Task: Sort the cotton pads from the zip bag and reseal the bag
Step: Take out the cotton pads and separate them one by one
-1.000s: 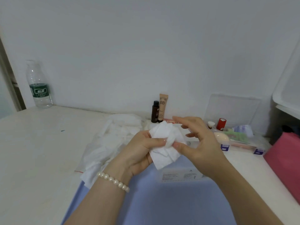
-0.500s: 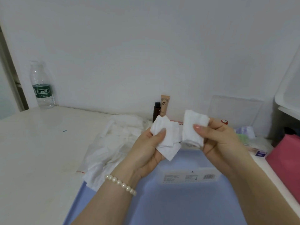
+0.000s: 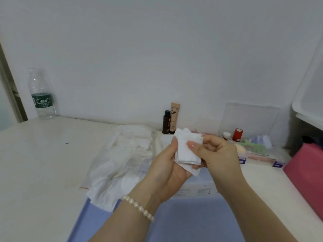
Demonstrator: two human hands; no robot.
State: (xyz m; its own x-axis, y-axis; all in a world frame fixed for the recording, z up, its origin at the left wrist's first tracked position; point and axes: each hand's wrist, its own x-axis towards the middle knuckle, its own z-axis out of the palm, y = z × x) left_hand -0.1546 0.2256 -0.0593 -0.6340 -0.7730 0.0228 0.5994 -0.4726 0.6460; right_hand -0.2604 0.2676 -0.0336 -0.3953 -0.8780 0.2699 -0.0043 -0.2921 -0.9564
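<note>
A small stack of white square cotton pads [image 3: 186, 151] is held upright above the table between both hands. My left hand [image 3: 166, 170] cups the stack from the left and below. My right hand [image 3: 218, 154] pinches the pads from the right, thumb laid across the front pad. The clear zip bag [image 3: 120, 161] with a red seal strip lies flat on the table to the left, with more white pads inside and spilling out at its near end. A pearl bracelet is on my left wrist.
A blue flat box with a label [image 3: 192, 215] lies under my forearms. A water bottle [image 3: 42, 95] stands far left by the wall. A dark bottle [image 3: 166, 122] and a BB tube [image 3: 174, 117] stand behind the pads. A clear organiser [image 3: 253, 147] and a pink object [image 3: 305, 172] are at right.
My right hand had pulled one pad away to the right; it has now brought it back against the stack in my left hand, and the two hands are together.
</note>
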